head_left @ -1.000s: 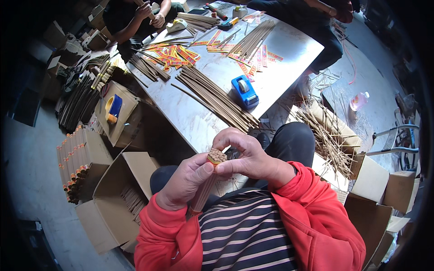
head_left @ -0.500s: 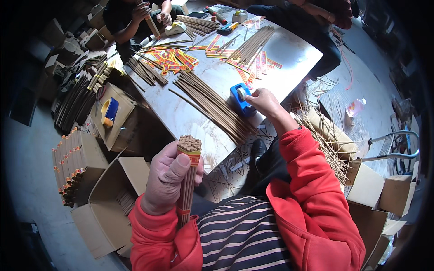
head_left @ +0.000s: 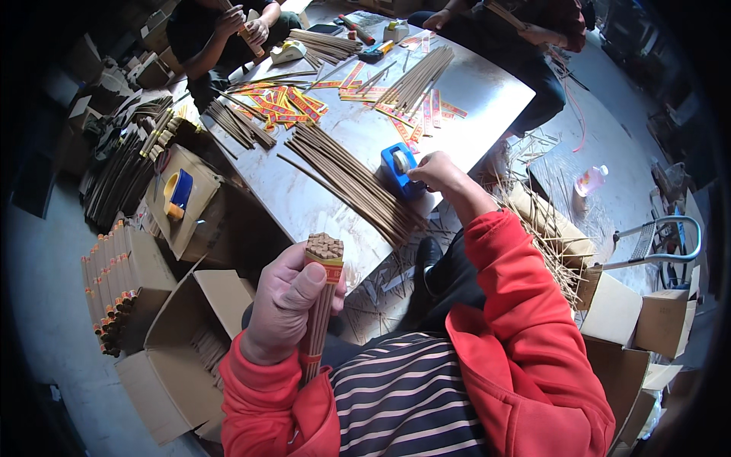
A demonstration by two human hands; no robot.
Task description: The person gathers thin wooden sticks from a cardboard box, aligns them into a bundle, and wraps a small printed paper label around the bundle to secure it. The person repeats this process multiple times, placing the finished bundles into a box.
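Head view: a bundle of thin brown sticks (head_left: 321,293) is held upright in the left hand (head_left: 288,305), the fingers wrapped closed around it just below a red and yellow paper band near its top end. One second ago both hands were gathered on this bundle close to the chest; half a second ago the right hand had already left it and gone out toward the desk. Now the right hand (head_left: 435,170) rests at the blue tape dispenser (head_left: 399,168), which stands on the metal desk (head_left: 487,99) just beside a long spread of loose sticks (head_left: 352,183). Its fingers are bent toward the dispenser's roll and touch it (whether a strip of tape is pinched between them cannot be told).

From this change it is judged that the wrapping of the band is complete and that tape is being fetched to fasten it, the bundle being kept closed by the left hand alone meanwhile.

Farther along the desk, red and yellow paper labels (head_left: 288,103) lie scattered among more sticks. A second person's hands (head_left: 245,24) are busy at the far edge. Finished bundles (head_left: 114,286) are stacked beside an open cardboard box (head_left: 171,358) on the floor to the left.
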